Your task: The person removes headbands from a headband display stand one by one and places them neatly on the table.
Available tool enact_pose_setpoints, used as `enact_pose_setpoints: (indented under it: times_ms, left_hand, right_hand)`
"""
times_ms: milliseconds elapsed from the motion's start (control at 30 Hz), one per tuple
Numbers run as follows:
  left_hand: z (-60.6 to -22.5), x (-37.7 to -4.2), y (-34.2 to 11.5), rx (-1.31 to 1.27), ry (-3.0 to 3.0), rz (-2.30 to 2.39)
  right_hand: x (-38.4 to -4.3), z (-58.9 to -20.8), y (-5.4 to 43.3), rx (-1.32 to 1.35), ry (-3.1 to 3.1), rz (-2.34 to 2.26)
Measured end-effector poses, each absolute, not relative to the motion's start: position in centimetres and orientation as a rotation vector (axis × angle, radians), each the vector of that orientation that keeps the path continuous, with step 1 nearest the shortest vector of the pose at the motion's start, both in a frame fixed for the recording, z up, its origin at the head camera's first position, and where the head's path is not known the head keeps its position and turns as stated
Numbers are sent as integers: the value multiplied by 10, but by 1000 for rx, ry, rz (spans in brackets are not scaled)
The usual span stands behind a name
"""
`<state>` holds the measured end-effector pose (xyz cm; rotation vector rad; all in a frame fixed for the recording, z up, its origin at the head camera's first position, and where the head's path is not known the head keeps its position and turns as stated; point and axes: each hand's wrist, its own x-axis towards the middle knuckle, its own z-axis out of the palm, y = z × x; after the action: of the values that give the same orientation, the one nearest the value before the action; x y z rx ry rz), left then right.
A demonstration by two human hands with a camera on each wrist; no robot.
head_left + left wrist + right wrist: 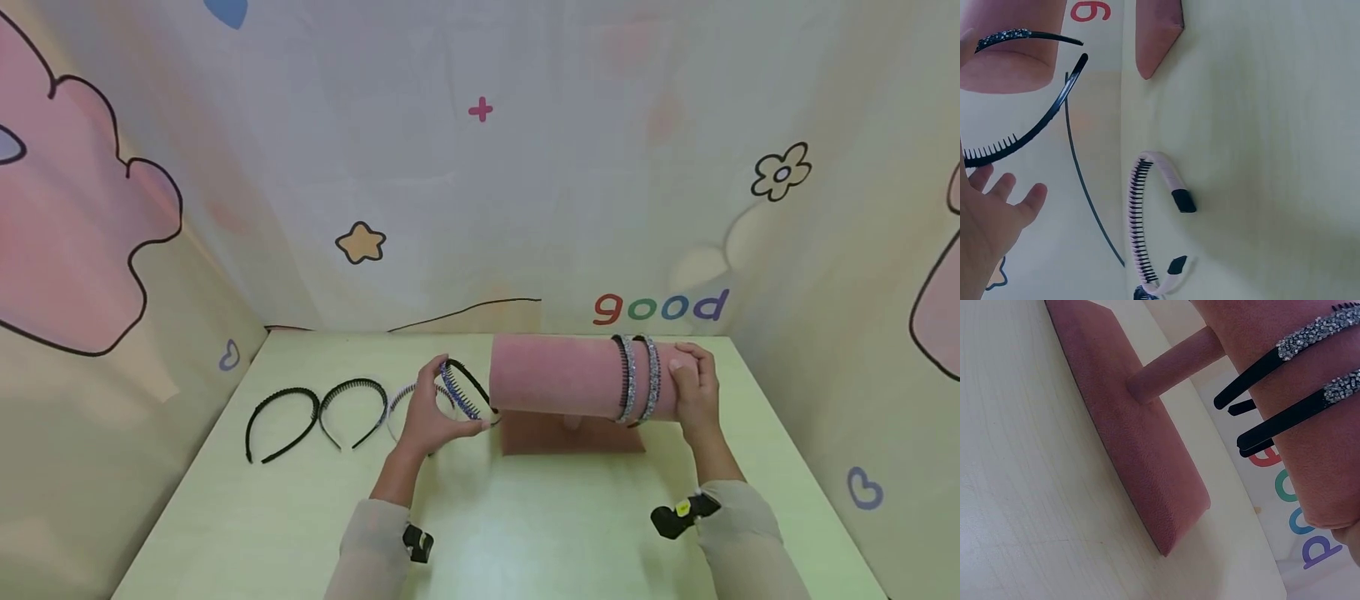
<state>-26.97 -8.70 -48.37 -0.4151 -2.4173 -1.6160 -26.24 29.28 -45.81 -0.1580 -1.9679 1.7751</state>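
My left hand (431, 417) holds a toothed headband (458, 395) with blue sparkle, thumb low and fingers at its top. The headband is beside the left end of a pink padded cylinder stand (555, 375). In the left wrist view, the tips of the headband (1041, 125) point toward the cylinder's side, overlapping its end. My right hand (697, 400) grips the cylinder's right end, thumb in front. Two silver-glitter headbands (1319, 334) sit around the cylinder near that hand, their black tips below it. The stand's flat base (573, 440) rests on the table.
On the table (247, 533) to the left lie a black headband (285, 390) and a black toothed headband (354, 382). Near my left hand is a pale pink headband (1137, 212) with black teeth and tips, partly hidden in the head view. A printed curtain (480, 208) encloses the table behind and at both sides.
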Motion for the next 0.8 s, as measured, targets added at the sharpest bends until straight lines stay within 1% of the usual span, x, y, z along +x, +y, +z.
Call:
enact_pose_setpoints:
  times_ms: [300,800]
  left_hand:
    - [-489,-254,-88,-318,-2338,-1590]
    - [-497,-223,-92,-186,-2250,-1573]
  right_hand:
    - [-263,-457,292,-125,-1936,1771]
    - [-260,-460,291,-168,-1963,1757]
